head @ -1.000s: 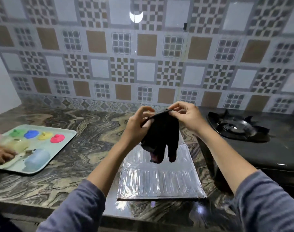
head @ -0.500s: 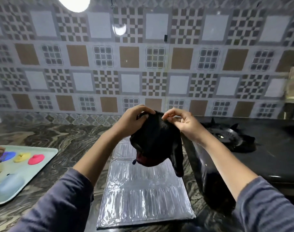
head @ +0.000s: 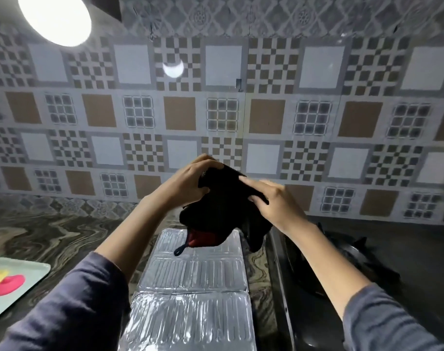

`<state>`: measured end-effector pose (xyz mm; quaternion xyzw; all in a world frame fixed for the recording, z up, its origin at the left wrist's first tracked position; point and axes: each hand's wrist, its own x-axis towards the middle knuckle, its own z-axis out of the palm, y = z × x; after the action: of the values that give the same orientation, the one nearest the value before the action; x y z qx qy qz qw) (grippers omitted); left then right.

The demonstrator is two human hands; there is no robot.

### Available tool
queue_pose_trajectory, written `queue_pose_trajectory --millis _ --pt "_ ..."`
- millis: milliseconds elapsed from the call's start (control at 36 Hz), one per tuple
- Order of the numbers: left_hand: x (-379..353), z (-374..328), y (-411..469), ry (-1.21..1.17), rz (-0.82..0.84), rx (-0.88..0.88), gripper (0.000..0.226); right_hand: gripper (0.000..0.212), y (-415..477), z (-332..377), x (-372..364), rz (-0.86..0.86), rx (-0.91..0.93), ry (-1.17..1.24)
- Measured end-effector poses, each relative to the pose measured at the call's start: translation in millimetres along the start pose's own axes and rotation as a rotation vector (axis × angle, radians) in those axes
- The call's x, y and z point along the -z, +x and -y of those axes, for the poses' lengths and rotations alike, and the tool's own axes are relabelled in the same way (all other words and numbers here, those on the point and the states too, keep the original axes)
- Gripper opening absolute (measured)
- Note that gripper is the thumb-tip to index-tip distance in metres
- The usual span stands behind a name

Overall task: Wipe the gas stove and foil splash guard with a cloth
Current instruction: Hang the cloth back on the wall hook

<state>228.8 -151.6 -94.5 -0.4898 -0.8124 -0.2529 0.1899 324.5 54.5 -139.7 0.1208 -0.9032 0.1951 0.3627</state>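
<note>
A black cloth [head: 220, 211] with a red inner patch and a small hanging loop is bunched up in the air over the counter. My left hand [head: 188, 183] grips its upper left part and my right hand [head: 274, 201] presses on its right side. Below the cloth the silver foil splash guard [head: 193, 295] lies flat on the counter, folded into ribbed panels. The black gas stove [head: 367, 269] stands to the right of the foil, its dark burner grate partly hidden behind my right forearm.
A pale tray [head: 26, 292] with a pink silicone lid [head: 9, 285] and a yellow item sits at the left edge of the dark marbled counter [head: 64, 234]. A patterned tile wall [head: 220, 117] rises behind. A bright lamp glares at top left.
The view has tilted up and shifted right, so the tray slid toward the left edge. Both hands have gathered the hanging cloth into a tighter bunch, and my right hand now lies over it.
</note>
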Motion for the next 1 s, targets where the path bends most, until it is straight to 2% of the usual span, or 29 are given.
queue_pose_trajectory --millis 111,472,750,861,1000 --pt "-4.9 17.7 32.9 0.009 -0.071 0.041 0.06 0.048 38.0 -22.2 -1.8 -0.085 0.009 -0.06" --pt "19.7 75.2 189.7 0.004 -0.301 0.02 0.062 0.045 208.9 -73.4 14.4 -0.321 -0.059 -0.196" --pt "20.1 125.8 268.7 -0.129 -0.313 0.073 0.062 0.047 307.8 -121.9 -4.2 -0.432 -0.081 -0.182" --pt "9.6 145.3 290.3 -0.083 -0.38 0.056 0.063 0.043 331.6 -141.5 -21.3 -0.468 -0.053 -0.162" --pt "-7.5 166.5 293.8 0.037 -0.449 -0.069 0.059 0.04 333.6 -157.4 -43.7 -0.567 0.037 -0.116"
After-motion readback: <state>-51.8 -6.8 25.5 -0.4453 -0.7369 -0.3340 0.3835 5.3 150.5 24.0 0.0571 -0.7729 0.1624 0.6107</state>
